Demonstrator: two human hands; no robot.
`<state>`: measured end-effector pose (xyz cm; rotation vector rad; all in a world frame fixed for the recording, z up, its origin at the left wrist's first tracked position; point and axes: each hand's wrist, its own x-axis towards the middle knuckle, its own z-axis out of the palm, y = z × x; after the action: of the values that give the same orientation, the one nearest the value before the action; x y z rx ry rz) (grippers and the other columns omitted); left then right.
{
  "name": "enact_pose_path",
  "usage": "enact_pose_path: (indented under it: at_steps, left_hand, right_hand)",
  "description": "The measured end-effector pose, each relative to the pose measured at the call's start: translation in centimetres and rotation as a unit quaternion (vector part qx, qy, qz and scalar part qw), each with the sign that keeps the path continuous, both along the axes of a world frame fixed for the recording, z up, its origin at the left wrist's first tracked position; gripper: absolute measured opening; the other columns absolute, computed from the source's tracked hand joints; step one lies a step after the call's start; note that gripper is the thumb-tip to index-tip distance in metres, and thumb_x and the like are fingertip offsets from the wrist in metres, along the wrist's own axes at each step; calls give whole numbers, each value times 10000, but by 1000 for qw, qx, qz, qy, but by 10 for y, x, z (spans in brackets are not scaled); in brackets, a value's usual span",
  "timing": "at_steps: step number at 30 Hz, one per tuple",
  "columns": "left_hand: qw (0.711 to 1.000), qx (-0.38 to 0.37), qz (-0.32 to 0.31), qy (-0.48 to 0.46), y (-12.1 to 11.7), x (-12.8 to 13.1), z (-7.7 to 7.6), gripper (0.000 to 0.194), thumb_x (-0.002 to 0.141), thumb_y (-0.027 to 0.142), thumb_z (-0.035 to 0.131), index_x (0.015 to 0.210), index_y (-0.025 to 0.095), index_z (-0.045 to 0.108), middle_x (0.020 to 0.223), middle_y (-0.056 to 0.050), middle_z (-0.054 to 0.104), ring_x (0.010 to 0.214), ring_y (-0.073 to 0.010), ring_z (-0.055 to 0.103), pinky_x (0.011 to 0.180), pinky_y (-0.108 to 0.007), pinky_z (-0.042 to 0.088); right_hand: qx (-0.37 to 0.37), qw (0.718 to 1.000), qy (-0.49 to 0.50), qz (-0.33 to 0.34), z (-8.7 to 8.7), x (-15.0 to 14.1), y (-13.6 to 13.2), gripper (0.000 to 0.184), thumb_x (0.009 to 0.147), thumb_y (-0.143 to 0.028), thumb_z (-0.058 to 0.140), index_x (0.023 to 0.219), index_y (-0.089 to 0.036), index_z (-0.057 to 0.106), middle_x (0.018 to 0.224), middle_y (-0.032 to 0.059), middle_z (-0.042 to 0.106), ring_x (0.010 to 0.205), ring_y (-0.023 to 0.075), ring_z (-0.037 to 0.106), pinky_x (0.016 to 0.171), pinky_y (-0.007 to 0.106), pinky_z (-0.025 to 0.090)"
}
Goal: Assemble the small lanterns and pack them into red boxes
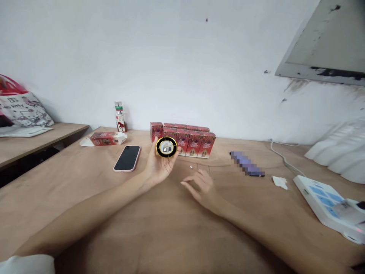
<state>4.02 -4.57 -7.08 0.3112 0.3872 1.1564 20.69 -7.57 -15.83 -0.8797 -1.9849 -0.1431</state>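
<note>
My left hand (161, 167) is raised above the table, its fingers closed around a round black piece with a gold rim (167, 147). The piece's pale centre, with small metal parts in it, faces me. Close to the table on the right, my right hand (201, 186) has bent fingers, the thumb and index tips close together. Whatever they may pinch is too small to make out. Several red printed boxes (188, 144) stand in rows just behind the left hand. A tiny white bit (191, 166) lies on the table between the hands and the boxes.
Left of my hand lie a phone (127, 158) and an opened red carton (106, 139); a small bottle (120, 118) stands by the wall. To the right are a blurred purple item (247, 164), a white scrap (280, 182) and a power strip (321, 201) with a cable.
</note>
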Motion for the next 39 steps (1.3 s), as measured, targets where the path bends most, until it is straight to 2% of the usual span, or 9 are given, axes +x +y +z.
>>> enact_pose_path:
  at_steps: [3, 5, 13, 19, 21, 23, 28, 32, 39]
  left_hand:
    - [1000, 7, -8, 1, -6, 1, 2, 388, 885, 458, 468, 959, 99, 594, 703, -57, 680, 643, -164, 682, 590, -205, 576]
    - [1000, 8, -12, 8, -8, 2, 1, 386, 875, 465, 486, 959, 103, 592, 689, -48, 675, 639, -162, 680, 593, -203, 576]
    - [997, 8, 2, 71, -3, 4, -6, 437, 894, 484, 439, 1088, 114, 568, 766, -66, 679, 672, -142, 665, 660, -204, 560]
    - [994, 23, -4, 106, -1, 7, -24, 347, 924, 418, 403, 979, 131, 589, 776, -42, 665, 680, -143, 665, 613, -212, 553]
    - [991, 24, -29, 126, 2, 8, -37, 357, 928, 416, 390, 923, 121, 592, 768, -46, 662, 675, -144, 665, 603, -214, 552]
    - [988, 24, -46, 146, 6, 9, -51, 367, 912, 438, 418, 905, 117, 596, 773, -55, 662, 672, -142, 663, 606, -213, 549]
    - [984, 19, -36, 175, 11, 7, -74, 285, 884, 393, 501, 862, 126, 596, 789, -55, 662, 667, -129, 646, 598, -203, 539]
    - [981, 55, -12, 185, 8, 6, -79, 155, 866, 275, 553, 838, 132, 606, 790, -39, 660, 686, -122, 631, 629, -216, 546]
    - [976, 90, -33, 193, 6, 7, -84, 120, 804, 247, 638, 834, 131, 633, 792, -41, 662, 700, -125, 619, 727, -261, 541]
  right_hand:
    - [-238, 958, 134, 89, 6, -39, -9, 172, 858, -311, 520, 800, -192, 631, 714, 6, 666, 630, 122, 563, 592, 243, 418]
    - [-323, 916, 204, 120, 7, -56, -13, 204, 837, -336, 519, 748, -189, 629, 682, -1, 658, 606, 115, 557, 570, 233, 421]
    - [-428, 813, 367, 144, 11, -69, -13, 184, 689, -335, 602, 587, -182, 598, 549, -8, 614, 514, 98, 503, 525, 228, 416]
    - [-491, 773, 376, 139, 2, -72, -13, 191, 668, -342, 589, 584, -174, 554, 522, -24, 562, 453, 73, 451, 449, 202, 353]
    - [-510, 776, 348, 131, -5, -69, -12, 183, 662, -341, 588, 594, -176, 547, 478, -47, 511, 422, 70, 417, 430, 203, 327]
    - [-493, 804, 313, 114, -11, -62, -10, 196, 676, -352, 584, 596, -180, 533, 455, -60, 477, 409, 72, 392, 428, 207, 308]
    - [-311, 896, 311, 52, -14, -42, 1, 262, 748, -388, 576, 595, -194, 488, 484, -72, 424, 452, 74, 370, 476, 215, 308]
    - [-221, 924, 310, 24, -14, -32, 8, 168, 730, -352, 630, 706, -201, 560, 495, -85, 389, 466, 81, 364, 478, 212, 312]
    - [-203, 941, 271, 25, -17, -29, 11, 163, 775, -354, 593, 730, -207, 649, 520, -50, 472, 480, 91, 393, 489, 224, 339]
